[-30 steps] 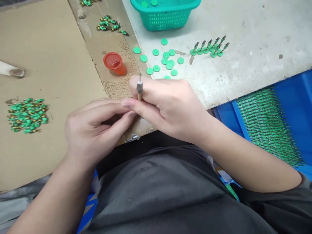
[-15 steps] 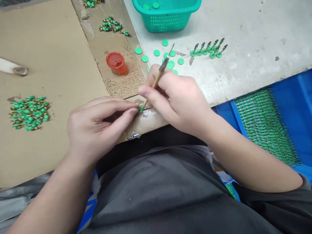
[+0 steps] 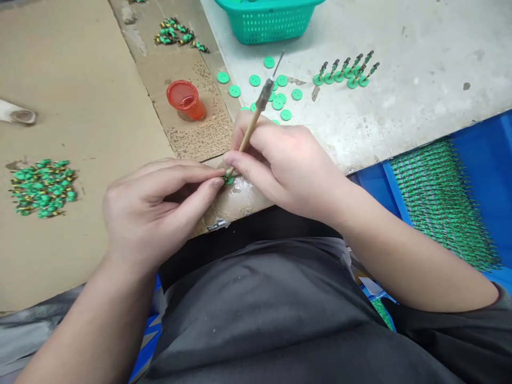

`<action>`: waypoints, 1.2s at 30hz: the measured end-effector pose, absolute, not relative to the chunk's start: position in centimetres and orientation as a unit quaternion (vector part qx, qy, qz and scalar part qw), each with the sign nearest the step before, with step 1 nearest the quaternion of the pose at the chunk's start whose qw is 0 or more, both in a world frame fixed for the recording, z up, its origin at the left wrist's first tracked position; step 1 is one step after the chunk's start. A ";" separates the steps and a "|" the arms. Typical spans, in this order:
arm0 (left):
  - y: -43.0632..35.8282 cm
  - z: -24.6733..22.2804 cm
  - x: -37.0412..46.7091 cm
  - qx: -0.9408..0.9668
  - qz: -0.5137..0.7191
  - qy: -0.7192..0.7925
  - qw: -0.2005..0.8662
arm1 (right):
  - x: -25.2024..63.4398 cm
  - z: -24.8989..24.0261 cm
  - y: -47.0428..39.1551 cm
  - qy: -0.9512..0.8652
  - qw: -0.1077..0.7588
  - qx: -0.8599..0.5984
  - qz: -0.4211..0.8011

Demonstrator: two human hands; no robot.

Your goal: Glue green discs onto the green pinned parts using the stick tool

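Thumb and fingertips of my left hand (image 3: 160, 202) pinch a small green figurine on a round green base (image 3: 229, 180) at the table's front edge; the fingers hide most of it. My right hand (image 3: 280, 160) grips a thin paintbrush (image 3: 250, 129) with a wooden handle. Its bristle tip points up and away, while the handle's lower end meets the green base. Beyond my right hand, several loose green discs (image 3: 277, 102) with small holes lie on the table. A red cup (image 3: 186, 101) holding liquid stands beyond my left hand.
Piles of small green figurines lie on the cardboard (image 3: 44, 189) and farther back (image 3: 174, 33). Several figurines on bases (image 3: 348, 74) stand at the right. A green basket (image 3: 272, 24) is at the back; a blue crate (image 3: 400, 197) holds rows of figurines. A pale tube (image 3: 16, 113) lies left.
The view has shifted slightly. Both hands keep their grips at the same spot, and the brush stands a little steeper over the green base.
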State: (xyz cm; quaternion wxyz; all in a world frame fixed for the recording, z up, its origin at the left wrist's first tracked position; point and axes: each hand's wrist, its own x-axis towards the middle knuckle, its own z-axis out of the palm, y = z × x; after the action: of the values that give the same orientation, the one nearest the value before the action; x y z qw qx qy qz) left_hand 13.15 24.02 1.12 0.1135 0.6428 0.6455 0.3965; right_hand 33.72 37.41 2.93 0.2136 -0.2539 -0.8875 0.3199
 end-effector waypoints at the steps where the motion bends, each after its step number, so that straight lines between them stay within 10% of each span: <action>1: 24.0 1.1 13.1 0.645 0.396 0.644 0.111 | 33.7 3.0 37.4 -0.889 0.211 -0.251 0.319; 26: 24.1 0.8 13.1 0.660 0.403 0.626 0.099 | 32.3 3.3 36.8 -0.910 0.145 -0.195 0.335; 36: 24.0 0.9 13.3 0.660 0.406 0.623 0.109 | 34.0 1.6 35.1 -0.884 0.255 -0.181 0.348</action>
State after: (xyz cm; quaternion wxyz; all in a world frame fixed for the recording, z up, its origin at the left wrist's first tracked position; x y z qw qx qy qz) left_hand 13.27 24.05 0.93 0.1087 0.6599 0.6231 0.4056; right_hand 33.97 35.15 1.60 0.2548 -0.1808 -0.8839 0.3481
